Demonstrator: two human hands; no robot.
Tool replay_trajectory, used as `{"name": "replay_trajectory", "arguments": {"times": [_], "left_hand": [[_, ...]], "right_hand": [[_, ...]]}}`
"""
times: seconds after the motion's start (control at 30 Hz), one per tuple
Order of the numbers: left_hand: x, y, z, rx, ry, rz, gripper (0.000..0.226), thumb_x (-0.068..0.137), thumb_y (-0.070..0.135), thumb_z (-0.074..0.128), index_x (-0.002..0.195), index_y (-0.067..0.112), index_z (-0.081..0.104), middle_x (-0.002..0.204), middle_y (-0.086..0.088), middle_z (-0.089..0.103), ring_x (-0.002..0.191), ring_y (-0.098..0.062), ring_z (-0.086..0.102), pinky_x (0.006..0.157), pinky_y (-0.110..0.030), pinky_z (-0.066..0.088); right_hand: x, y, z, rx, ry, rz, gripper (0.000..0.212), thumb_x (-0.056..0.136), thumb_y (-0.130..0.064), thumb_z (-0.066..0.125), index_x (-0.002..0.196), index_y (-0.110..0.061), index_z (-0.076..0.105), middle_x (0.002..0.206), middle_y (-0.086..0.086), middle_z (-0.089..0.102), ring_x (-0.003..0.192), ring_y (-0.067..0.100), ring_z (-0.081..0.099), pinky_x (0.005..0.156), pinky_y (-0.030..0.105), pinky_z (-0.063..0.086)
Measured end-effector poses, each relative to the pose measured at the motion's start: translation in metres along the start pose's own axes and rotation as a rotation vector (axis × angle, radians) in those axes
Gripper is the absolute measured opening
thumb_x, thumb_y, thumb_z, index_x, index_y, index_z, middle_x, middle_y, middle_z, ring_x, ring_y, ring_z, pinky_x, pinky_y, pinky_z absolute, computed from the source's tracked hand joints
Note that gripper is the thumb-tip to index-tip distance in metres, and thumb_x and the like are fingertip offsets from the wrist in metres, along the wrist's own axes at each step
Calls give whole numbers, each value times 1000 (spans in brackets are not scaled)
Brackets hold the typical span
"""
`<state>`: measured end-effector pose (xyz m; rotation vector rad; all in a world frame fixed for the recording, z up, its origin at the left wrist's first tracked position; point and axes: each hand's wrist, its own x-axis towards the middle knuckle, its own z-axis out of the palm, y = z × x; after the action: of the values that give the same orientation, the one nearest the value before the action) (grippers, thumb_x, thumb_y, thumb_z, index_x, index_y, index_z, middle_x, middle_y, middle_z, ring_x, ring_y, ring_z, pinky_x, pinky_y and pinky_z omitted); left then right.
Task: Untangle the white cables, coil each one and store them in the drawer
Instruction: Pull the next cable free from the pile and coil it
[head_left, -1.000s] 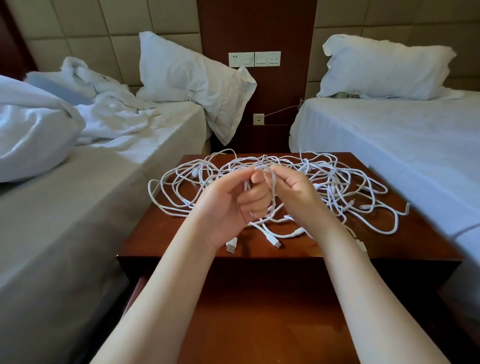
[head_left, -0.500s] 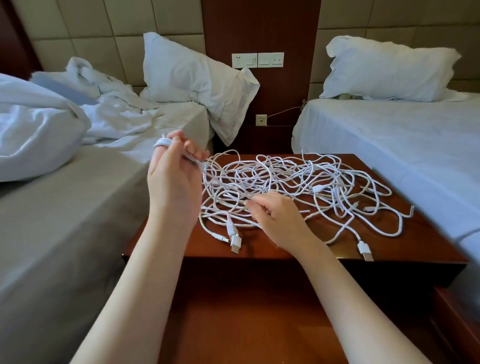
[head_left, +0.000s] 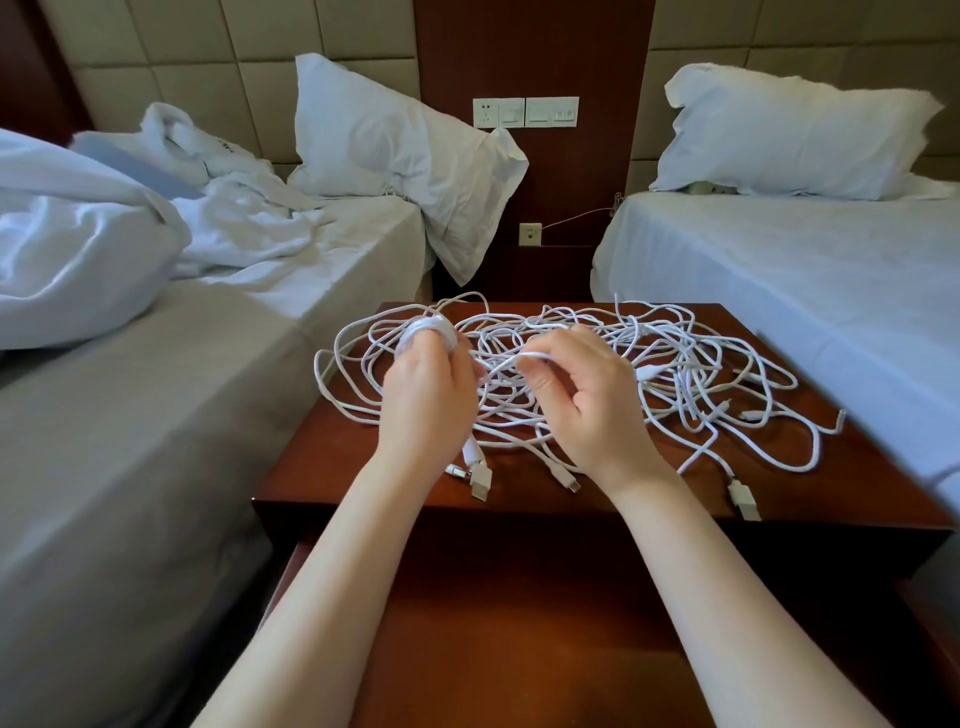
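Left hand (head_left: 426, 405) grips small coil (head_left: 428, 332), frame centre-left; right hand (head_left: 587, 410) pinches strand (head_left: 524, 356) running horizontally between them over tangle (head_left: 649, 371).

Soft, even daylight, perhaps from the right. White bedding (head_left: 779, 312) glows bluish. The dark surface (head_left: 322, 467) carries faint sheen, with weak shadows under the cables (head_left: 691, 364). Wide-angle distortion bows the edges, and the coil on the left hand (head_left: 426, 405) blurs.

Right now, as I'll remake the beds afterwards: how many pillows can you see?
2. The left pillow leans on the headboard of the unmade bed, the right pillow lies at the head of the made bed. The crumpled duvet may hide another.
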<state>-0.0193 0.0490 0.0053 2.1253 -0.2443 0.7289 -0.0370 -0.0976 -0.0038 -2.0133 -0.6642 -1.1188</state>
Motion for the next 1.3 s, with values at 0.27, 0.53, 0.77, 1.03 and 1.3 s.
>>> {"name": "replay_trajectory", "arguments": {"times": [0.27,0.53,0.77,1.03,1.3], "left_hand": [[-9,27,0,-642,-553,-199,30,101,21,41,76,7,49,55,-2,44,51,-13,39,56,-26,38],[-12,28,-4,-998,-752,-267,30,101,10,32,74,8,46,51,4,37,48,-10,34,53,-22,37],[-11,26,-6,-1068,-841,-259,22,88,19,40,69,9,45,49,3,36,46,-12,34,52,-24,40],[-8,28,-18,-938,-971,-252,36,89,19,43,53,16,46,48,-3,35,47,-16,35,53,-27,42],[-6,33,-21,-838,-948,-258,39,93,16,48,54,16,50,51,-2,41,49,-15,39,58,-28,43]], "right_hand": [[9,-2,-15,73,96,125,21,96,-28,54,90,-11,65,74,-8,58,66,5,53,61,12,39],[10,-1,-25,312,-136,433,12,96,-21,58,86,-23,65,58,-2,47,54,8,40,54,23,37],[13,1,-34,382,-220,434,9,91,-19,63,85,-20,69,63,-13,61,64,4,57,65,15,46],[17,-5,-37,357,-292,349,17,92,-17,63,81,-30,67,68,-13,62,69,7,59,69,17,46],[17,-4,-40,413,-280,386,13,91,-18,63,82,-25,67,66,-6,61,68,11,59,70,22,50]]}}
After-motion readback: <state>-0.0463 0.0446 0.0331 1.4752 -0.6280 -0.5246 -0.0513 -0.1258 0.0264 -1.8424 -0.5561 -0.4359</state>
